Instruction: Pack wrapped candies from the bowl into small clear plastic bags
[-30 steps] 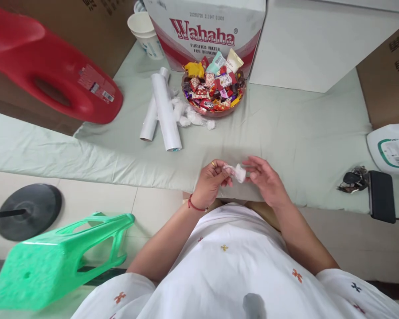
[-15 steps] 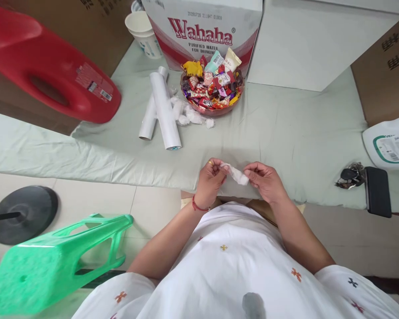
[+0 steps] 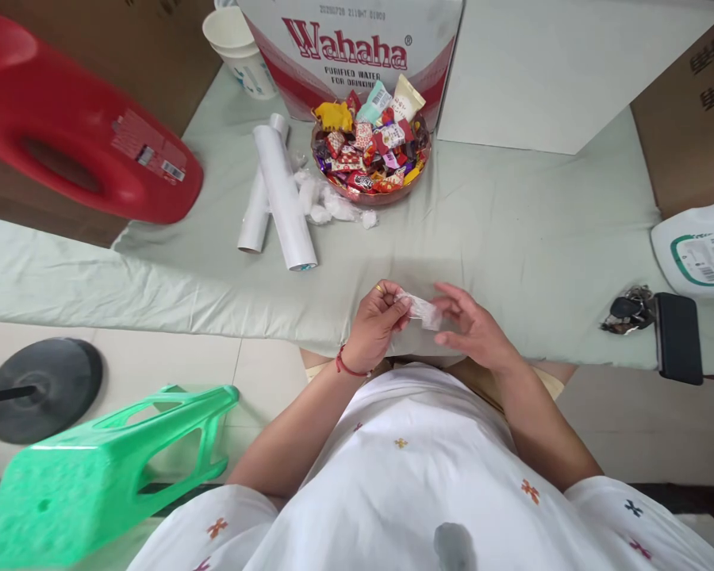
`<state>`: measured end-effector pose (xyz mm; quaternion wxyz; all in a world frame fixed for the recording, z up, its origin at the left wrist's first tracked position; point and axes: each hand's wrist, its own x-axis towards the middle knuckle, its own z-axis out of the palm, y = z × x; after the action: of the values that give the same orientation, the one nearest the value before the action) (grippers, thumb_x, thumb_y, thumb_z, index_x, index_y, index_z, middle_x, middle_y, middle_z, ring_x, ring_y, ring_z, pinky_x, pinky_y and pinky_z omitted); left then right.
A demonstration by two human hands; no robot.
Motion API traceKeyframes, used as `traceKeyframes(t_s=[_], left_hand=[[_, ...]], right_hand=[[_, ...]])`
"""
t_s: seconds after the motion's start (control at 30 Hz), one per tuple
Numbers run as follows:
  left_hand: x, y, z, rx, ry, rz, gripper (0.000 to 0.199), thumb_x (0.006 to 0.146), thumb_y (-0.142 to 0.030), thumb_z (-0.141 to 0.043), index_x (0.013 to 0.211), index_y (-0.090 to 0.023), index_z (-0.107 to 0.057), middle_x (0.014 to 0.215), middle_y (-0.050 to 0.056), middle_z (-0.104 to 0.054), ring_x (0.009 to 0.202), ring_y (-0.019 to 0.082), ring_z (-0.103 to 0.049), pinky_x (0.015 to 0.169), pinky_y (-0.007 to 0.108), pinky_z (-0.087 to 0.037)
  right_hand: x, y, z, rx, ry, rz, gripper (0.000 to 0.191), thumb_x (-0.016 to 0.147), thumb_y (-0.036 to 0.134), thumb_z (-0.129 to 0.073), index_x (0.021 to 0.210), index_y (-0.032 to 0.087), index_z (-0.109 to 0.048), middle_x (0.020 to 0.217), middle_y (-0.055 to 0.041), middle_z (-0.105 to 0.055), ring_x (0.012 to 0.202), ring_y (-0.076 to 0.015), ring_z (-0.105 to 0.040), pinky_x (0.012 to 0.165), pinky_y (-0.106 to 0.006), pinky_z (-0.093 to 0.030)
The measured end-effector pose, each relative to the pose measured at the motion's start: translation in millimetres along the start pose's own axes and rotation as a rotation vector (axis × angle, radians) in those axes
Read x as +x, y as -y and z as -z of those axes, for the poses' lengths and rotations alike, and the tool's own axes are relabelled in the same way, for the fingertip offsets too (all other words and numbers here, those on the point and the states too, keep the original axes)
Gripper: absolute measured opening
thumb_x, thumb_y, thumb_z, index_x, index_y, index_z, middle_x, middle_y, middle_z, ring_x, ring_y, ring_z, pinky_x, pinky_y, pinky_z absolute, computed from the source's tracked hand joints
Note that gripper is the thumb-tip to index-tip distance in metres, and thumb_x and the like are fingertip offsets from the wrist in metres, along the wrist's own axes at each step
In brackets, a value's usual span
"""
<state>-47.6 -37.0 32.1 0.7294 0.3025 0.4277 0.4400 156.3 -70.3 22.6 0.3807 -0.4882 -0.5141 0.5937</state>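
Observation:
My left hand [image 3: 381, 317] pinches one end of a small crumpled piece of thin, whitish, see-through plastic [image 3: 424, 312] just above the table's front edge. Close to the plastic's free end is my right hand [image 3: 470, 323], its thumb and fingers spread apart. Farther back lie two crossed white rolls [image 3: 279, 198] and a heap of crumpled clear plastic pieces [image 3: 333, 202]. Right beside that heap stands a reddish see-through bowl [image 3: 386, 197] piled with wrapped candies [image 3: 366, 151].
A red jug [image 3: 148, 170] lies at the left, paper cups [image 3: 241, 55] and a Wahaha carton [image 3: 357, 47] stand behind. On the right are keys [image 3: 627, 309], a black phone [image 3: 678, 337] and a white bottle [image 3: 699, 250]. A green stool [image 3: 107, 476] is below left.
My right hand has let go of the plastic's end and opened its fingers. My left hand keeps its pinch. The view has shifted slightly.

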Motion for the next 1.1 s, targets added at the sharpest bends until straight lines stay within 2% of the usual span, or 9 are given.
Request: traceKeyframes(t_s=[0.1,0.17,0.3,0.47,0.67,0.77,0.9,1.03,1.1], left_hand=[[2.7,-3.4,2.5,0.027,-0.031,-0.040,0.044,0.072,-0.044,-0.088,0.086,-0.020,-0.054,0.066,-0.004,-0.062,0.052,0.005,-0.050,0.050,0.017,-0.037],[4.4,-6.2,5.7,0.035,-0.054,-0.056,0.044,0.072,-0.043,-0.088,0.086,-0.020,-0.054,0.067,-0.004,-0.062,0.052,0.005,-0.050,0.049,0.017,-0.037],[7.8,-10.1,13.2,0.007,-0.118,-0.094,0.047,0.069,-0.041,-0.091,0.088,-0.020,-0.053,0.065,-0.006,-0.060,0.050,0.004,-0.049,0.045,0.016,-0.032],[10.7,-13.8,25.0,0.010,-0.165,-0.123,0.047,0.070,-0.040,-0.091,0.088,-0.021,-0.052,0.067,-0.005,-0.062,0.050,0.004,-0.049,0.045,0.015,-0.032],[10.9,-15.6,37.2,0.015,-0.228,-0.156,0.047,0.069,-0.040,-0.091,0.088,-0.021,-0.052,0.068,-0.005,-0.062,0.050,0.004,-0.049,0.044,0.015,-0.031],[10.5,-12.5,37.4,0.020,-0.226,-0.139,0.047,0.069,-0.040,-0.091,0.088,-0.021,-0.052,0.067,-0.005,-0.062,0.049,0.004,-0.049,0.045,0.015,-0.031],[11.0,-9.8,37.2,0.022,-0.220,-0.138,0.048,0.068,-0.041,-0.092,0.087,-0.021,-0.053,0.067,-0.005,-0.062,0.050,0.004,-0.050,0.045,0.014,-0.031],[12.3,-10.4,42.5,0.047,-0.233,-0.175,0.046,0.067,-0.040,-0.093,0.086,-0.020,-0.056,0.065,-0.005,-0.064,0.047,0.004,-0.047,0.044,0.016,-0.029],[13.0,-9.4,44.9,0.083,-0.242,-0.196,0.044,0.066,-0.040,-0.093,0.085,-0.019,-0.059,0.065,-0.004,-0.064,0.046,0.004,-0.045,0.044,0.017,-0.030]], right_hand=[[0.4,3.2,2.4,0.065,0.030,-0.166,0.047,0.080,0.054,-0.083,0.115,0.025,-0.073,0.090,-0.0015,-0.069,0.078,-0.0154,-0.065,0.075,-0.032,-0.058],[-2.7,4.7,6.7,0.117,0.048,-0.215,0.041,0.077,0.051,-0.085,0.105,0.023,-0.074,0.085,0.0003,-0.068,0.071,-0.0130,-0.061,0.069,-0.029,-0.057],[-11.9,6.0,19.8,0.174,0.058,-0.277,0.043,0.073,0.049,-0.089,0.102,0.022,-0.074,0.076,0.0012,-0.067,0.067,-0.0129,-0.061,0.065,-0.029,-0.057],[-20.7,5.9,41.7,0.152,-0.100,-0.291,0.043,0.075,0.051,-0.087,0.103,0.021,-0.076,0.086,-0.0038,-0.069,0.078,-0.0164,-0.067,0.064,-0.028,-0.059],[-28.5,-0.5,60.7,0.073,-0.294,-0.236,0.036,0.077,0.055,-0.084,0.082,0.022,-0.071,0.079,-0.0033,-0.066,0.077,-0.0173,-0.066,0.065,-0.030,-0.059],[-27.7,-2.5,52.5,-0.022,-0.294,-0.160,0.035,0.082,0.052,-0.081,0.100,0.024,-0.072,0.094,-0.0046,-0.070,0.074,-0.0151,-0.061,0.063,-0.029,-0.056],[-17.8,-0.7,30.1,-0.277,-0.106,-0.102,0.068,0.082,0.041,-0.081,0.144,0.032,-0.056,0.130,-0.0068,-0.067,0.064,-0.0104,-0.053,0.060,-0.029,-0.051],[-11.2,6.1,22.0,-0.458,-0.035,-0.114,0.033,0.090,0.045,-0.070,0.115,0.025,-0.075,0.085,-0.0017,-0.069,0.064,-0.0139,-0.051,0.060,-0.029,-0.045],[-14.5,11.2,27.0,-0.419,-0.061,-0.144,0.033,0.092,0.052,-0.067,0.104,0.023,-0.077,0.072,0.0002,-0.062,0.061,-0.0135,-0.048,0.055,-0.027,-0.039]])
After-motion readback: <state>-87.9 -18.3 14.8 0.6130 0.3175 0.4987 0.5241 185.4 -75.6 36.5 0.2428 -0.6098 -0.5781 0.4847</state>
